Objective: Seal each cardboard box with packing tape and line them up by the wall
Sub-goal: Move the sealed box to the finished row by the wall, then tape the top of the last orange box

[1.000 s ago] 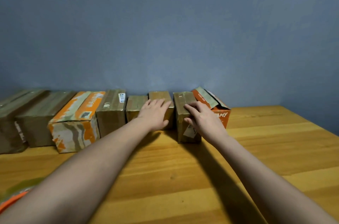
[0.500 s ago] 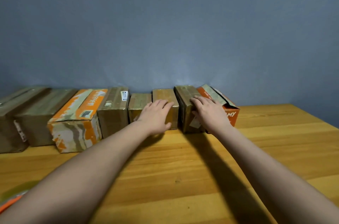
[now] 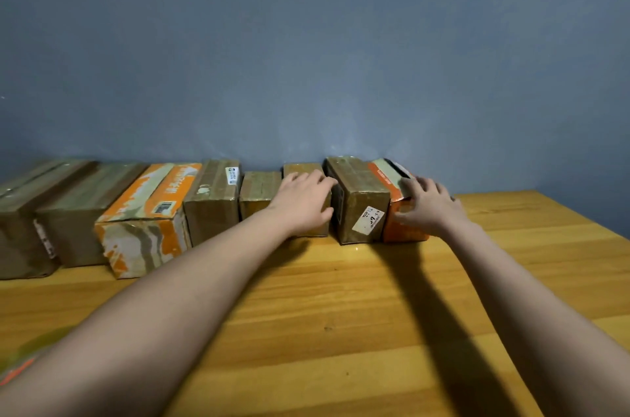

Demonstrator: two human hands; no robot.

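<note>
A blue wall [image 3: 306, 58] backs the worktop [image 3: 341, 314], where the boxes [image 3: 211, 201] sit in a row. The left hand [image 3: 303, 203] lies flat on a small box [image 3: 301, 174]; the right hand [image 3: 429, 208], fingers spread, presses the orange box [image 3: 383, 177]. I'd push evenly, keeping fronts flush.

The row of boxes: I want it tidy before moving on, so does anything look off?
Yes. The orange box at the right end, under the right hand, sits angled to the row, and its top flap looks lifted.
</note>
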